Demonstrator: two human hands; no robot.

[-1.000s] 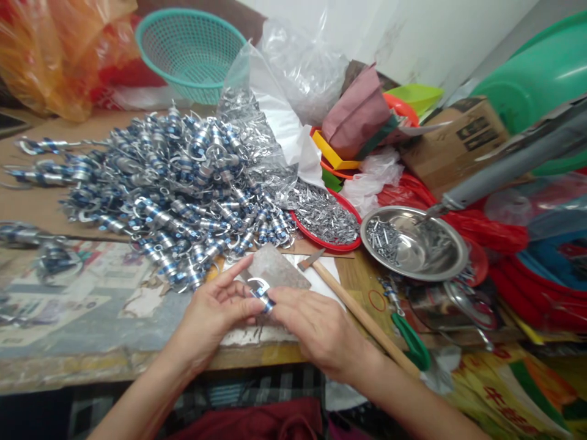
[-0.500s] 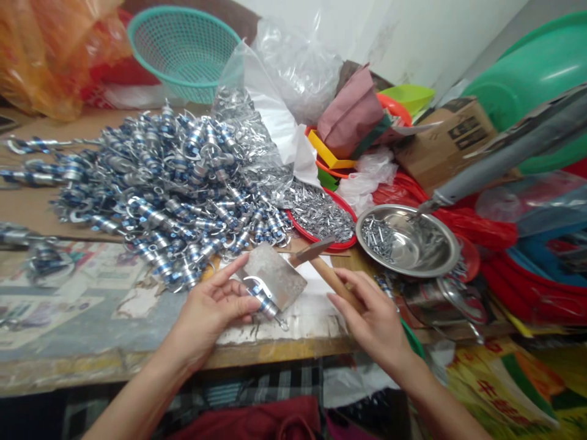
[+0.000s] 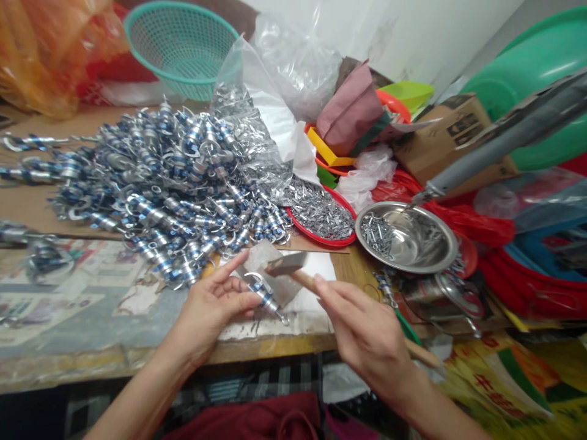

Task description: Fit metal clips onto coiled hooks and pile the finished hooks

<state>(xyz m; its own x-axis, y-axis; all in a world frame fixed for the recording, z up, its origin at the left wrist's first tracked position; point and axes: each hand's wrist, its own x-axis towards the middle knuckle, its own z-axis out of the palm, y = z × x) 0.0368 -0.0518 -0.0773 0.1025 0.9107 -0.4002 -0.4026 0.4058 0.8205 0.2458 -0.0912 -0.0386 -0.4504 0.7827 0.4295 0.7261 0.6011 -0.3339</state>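
Observation:
My left hand (image 3: 213,308) pinches a silver-and-blue metal fitting (image 3: 268,299) with a curved hook at one end and a small ring at the other. Its index finger stretches out along a grey metal plate (image 3: 262,252), where the fitting rests at the near edge. In my right hand (image 3: 367,324) is a wooden-handled hammer (image 3: 287,264), the fingers wrapped around the handle. The hammer head is over the plate, just beyond the fitting; whether it touches is unclear. White paper (image 3: 321,266) lies under the plate.
A large heap of similar fittings (image 3: 160,171) covers the table's left. Behind the plate stand a red tray (image 3: 316,240) of small metal pieces and a steel bowl (image 3: 408,263) holding pins. A grey rod (image 3: 481,153) slants over the bowl. At the back is a turquoise basket (image 3: 183,49).
The hammer head has moved left and slightly down, closer to the fitting. My right hand has turned, palm downward, with more of the handle now behind it. My left hand has stayed put.

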